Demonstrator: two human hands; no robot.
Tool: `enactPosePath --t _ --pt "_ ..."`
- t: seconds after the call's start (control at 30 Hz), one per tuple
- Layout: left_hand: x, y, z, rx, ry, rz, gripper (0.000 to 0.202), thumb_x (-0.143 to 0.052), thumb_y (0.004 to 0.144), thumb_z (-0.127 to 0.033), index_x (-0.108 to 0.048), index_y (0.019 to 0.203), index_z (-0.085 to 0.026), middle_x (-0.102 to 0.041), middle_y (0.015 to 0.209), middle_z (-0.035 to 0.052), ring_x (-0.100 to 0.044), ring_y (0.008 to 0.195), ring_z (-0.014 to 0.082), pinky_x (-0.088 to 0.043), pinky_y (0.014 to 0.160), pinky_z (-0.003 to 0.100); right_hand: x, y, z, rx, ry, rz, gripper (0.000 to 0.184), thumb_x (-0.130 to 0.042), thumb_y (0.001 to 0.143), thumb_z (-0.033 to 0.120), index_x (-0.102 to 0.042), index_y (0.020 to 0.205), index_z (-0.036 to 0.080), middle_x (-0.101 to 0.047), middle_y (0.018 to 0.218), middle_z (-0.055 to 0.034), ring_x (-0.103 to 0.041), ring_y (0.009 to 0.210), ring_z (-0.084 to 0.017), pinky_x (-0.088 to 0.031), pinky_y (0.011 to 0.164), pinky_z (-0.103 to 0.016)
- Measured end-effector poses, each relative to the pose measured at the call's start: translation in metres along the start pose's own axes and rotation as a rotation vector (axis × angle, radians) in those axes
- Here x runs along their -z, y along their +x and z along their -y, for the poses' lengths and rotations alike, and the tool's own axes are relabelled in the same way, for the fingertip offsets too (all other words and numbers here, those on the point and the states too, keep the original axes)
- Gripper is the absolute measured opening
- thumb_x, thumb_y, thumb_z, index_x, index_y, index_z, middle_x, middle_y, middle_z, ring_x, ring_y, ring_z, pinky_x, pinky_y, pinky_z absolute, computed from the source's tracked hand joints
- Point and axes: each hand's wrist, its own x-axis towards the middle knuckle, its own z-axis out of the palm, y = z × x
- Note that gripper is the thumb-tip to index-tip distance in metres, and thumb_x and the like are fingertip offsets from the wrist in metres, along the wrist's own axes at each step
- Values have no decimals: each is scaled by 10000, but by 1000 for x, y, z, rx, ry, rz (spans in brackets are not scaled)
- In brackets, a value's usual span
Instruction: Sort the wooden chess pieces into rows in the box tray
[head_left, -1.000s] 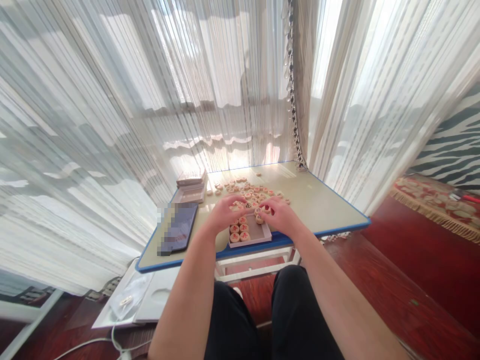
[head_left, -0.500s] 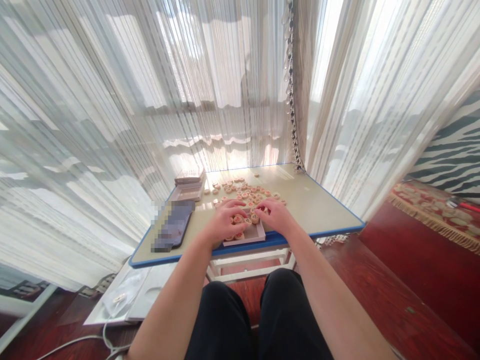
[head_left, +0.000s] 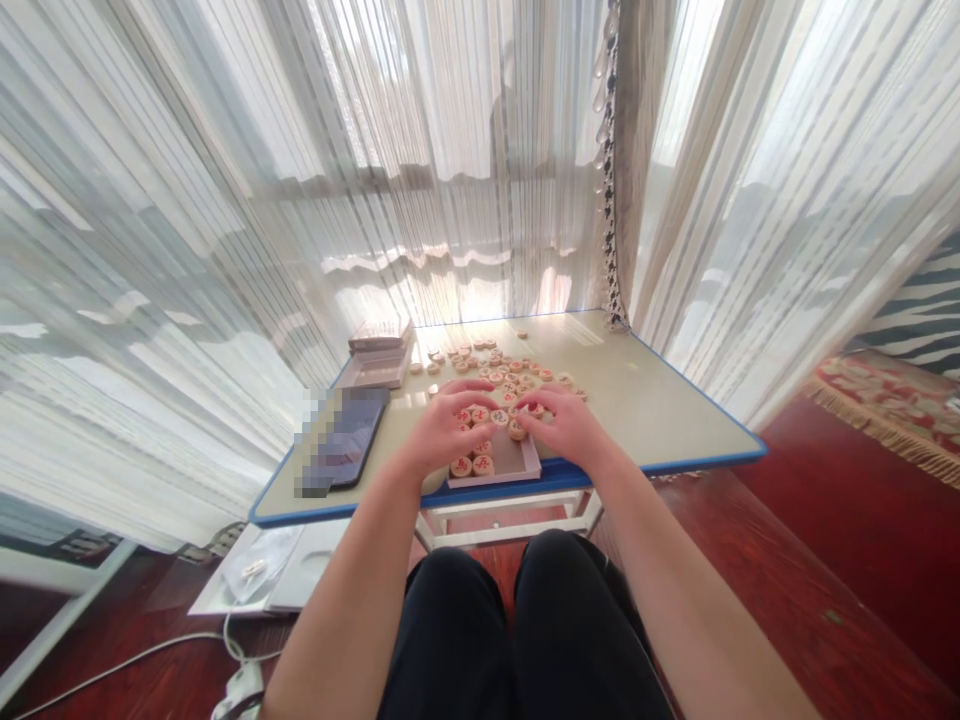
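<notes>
My left hand (head_left: pixel 448 428) is spread over the left part of a shallow light box (head_left: pixel 517 462), thumb and fingers apart. Round wooden xiangqi pieces with red or dark characters lie in this box, in rows at its left side; one red piece (head_left: pixel 483 466) shows near the front edge. A dark-marked piece (head_left: pixel 500 418) sits between my two hands. My right hand (head_left: pixel 559 420) is at the box's right side, thumb and fingers bent together at a xiangqi piece (head_left: pixel 517 430). Its fingers partly hide the contact.
Many loose pieces (head_left: pixel 510 378) are scattered beyond the box on the blue-edged table (head_left: pixel 660 420). A second open box (head_left: pixel 373 372) stands at the back left, with a dark phone-like slab (head_left: pixel 349 440) before it. Sheer curtains (head_left: pixel 450 200) hang behind the table.
The view has shifted slightly. My left hand has lifted a little, showing more red pieces in the box. My right hand stays at the box's right side.
</notes>
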Motion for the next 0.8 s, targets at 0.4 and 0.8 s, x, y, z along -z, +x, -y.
enactPosePath --t 0.4,0.8 --pt "-4 10 2 -42 129 292 186 -699 668 -343 -740 836 -275 -589 1058 41 -517 1022 212 -345 1004 399 1 0 2 10 31 -95 111 -604 768 284 -694 792 224 -666 816 -34 -562 847 -201 -418 858 -373" --pt "-3 11 4 -4 299 266 128 -689 634 -389 -729 691 -282 -570 994 11 -479 985 216 -276 1011 431 3 1 4 -20 11 -184 120 -608 765 311 -697 786 232 -655 808 -40 -520 900 -222 -414 859 -376"
